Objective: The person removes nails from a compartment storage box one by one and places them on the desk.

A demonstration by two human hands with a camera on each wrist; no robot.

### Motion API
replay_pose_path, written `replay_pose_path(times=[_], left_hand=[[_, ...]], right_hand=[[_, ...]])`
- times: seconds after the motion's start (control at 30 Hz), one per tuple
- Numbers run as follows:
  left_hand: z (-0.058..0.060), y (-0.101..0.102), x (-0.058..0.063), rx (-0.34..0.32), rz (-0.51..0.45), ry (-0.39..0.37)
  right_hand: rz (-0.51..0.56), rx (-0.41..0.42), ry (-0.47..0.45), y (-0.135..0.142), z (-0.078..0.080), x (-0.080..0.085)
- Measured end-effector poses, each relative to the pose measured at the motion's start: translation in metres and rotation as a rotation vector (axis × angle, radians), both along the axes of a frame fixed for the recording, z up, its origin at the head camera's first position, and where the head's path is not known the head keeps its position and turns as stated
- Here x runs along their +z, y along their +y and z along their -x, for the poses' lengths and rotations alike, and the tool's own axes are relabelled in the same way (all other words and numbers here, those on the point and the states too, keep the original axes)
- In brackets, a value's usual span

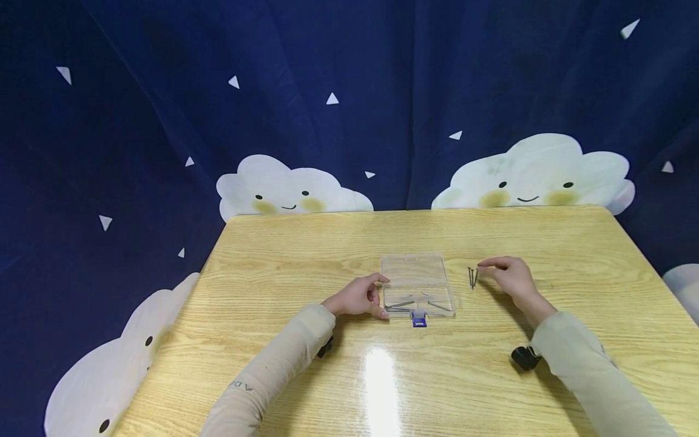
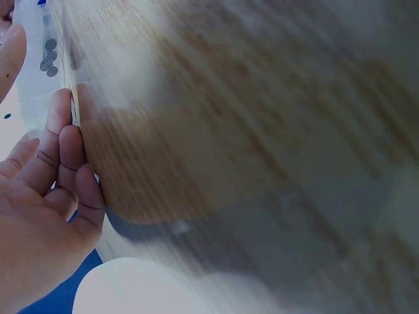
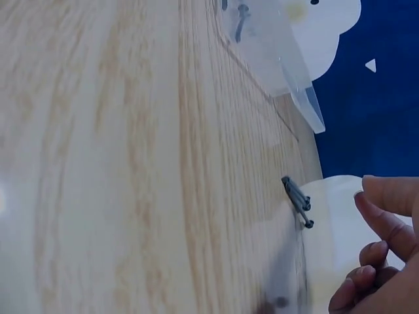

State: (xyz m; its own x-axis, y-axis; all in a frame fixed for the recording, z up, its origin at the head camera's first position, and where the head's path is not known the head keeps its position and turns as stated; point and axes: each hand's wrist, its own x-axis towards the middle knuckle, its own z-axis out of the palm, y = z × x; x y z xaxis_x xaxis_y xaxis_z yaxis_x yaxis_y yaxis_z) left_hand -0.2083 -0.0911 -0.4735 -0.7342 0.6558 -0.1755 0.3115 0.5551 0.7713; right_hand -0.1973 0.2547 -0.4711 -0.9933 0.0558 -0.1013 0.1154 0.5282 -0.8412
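A clear plastic box (image 1: 417,271) with a blue latch (image 1: 418,319) lies open in the middle of the table, its lid laid back. Long thin grey nails (image 1: 400,305) lie scattered inside it. My left hand (image 1: 357,296) grips the box's left side, thumb at the front corner and fingers farther back; the left wrist view shows its fingertips (image 2: 71,145) against the box edge. Right of the box, three nails (image 1: 472,277) form a small bunch on the wood. Close beside them hovers my right hand (image 1: 512,278), thumb and forefinger near each other with nothing between them.
The wooden table (image 1: 273,255) reaches back to a dark blue curtain (image 1: 382,73) printed with white clouds and triangles. A bright light reflection lies on the wood in front of the box. Each wrist carries a small black device (image 1: 525,358).
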Motion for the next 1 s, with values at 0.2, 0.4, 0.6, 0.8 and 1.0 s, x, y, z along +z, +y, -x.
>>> replay_pose_path(times=[0.2,0.4,0.6,0.8,1.0], left_hand=[[0.0,0.0,0.0,0.002,0.006,0.003],[-0.001,0.0,0.002,0.005,0.012,-0.001],[-0.001,0.001,0.002,0.003,0.013,-0.002],[-0.001,0.0,0.002,0.0,0.007,0.003],[0.0,-0.001,0.001,-0.006,0.01,0.007]], right_hand=[[0.007,-0.004,0.012,-0.007,-0.006,0.004],[-0.018,0.037,0.056,-0.012,-0.01,0.006],[-0.045,0.074,0.103,-0.016,-0.014,0.008],[-0.034,0.113,0.11,-0.019,-0.017,0.008],[-0.045,0.14,0.148,-0.026,-0.02,0.006]])
